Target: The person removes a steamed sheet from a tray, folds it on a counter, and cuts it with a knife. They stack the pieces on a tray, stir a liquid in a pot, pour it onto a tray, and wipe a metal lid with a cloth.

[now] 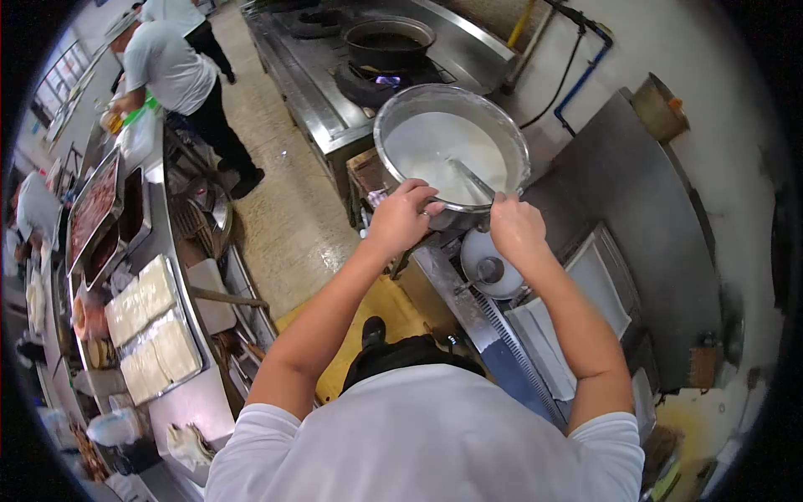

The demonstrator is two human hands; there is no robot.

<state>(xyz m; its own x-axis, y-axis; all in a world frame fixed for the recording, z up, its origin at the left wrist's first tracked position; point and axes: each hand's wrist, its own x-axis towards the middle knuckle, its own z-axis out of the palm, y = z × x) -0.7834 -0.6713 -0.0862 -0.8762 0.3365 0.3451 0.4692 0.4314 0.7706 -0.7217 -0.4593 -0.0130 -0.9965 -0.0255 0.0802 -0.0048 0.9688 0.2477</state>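
A large metal pot [523, 159] of white liquid stands in front of me, beside the stove. My left hand [405, 217] is at its near rim, fingers bent over the edge. Farther right on the same rim, my right hand [516, 223] is closed around the end of a metal utensil [473, 180]. The utensil slants down into the white liquid, which hides its lower end. Part of the rim near my right fingers is covered by that hand.
Behind the pot, a dark pan [389, 42] sits over a burner on the stove [335, 121]. A round lid [489, 263] lies just below my right hand. To the left, a counter [196, 410] holds trays; people in white shirts stand beyond it.
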